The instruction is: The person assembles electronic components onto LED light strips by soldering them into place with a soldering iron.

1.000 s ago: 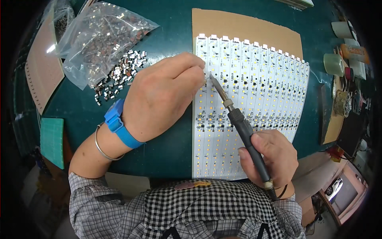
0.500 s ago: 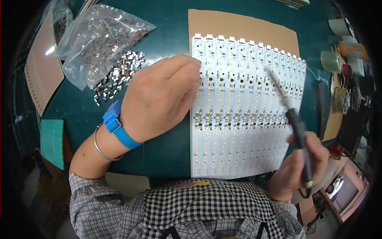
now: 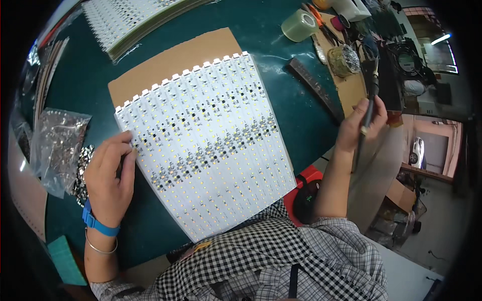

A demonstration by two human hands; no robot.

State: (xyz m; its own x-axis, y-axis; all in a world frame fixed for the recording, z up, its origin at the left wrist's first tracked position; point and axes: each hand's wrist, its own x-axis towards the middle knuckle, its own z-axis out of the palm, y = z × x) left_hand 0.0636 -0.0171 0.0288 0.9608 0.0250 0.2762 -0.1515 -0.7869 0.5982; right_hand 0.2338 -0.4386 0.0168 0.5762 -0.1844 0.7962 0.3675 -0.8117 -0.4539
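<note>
White panel [image 3: 211, 145] looks populated mid-row; my left hand [image 3: 108, 175] pins its edge flat, right hand [image 3: 359, 123] grips the iron [image 3: 370, 95] aside.

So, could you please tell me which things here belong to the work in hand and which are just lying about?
In use:
- left hand on the white LED strip panel
- right hand holding the soldering iron
- cardboard sheet under the panel

Lying about:
- tape roll
- bag of components
- stack of panels
</note>
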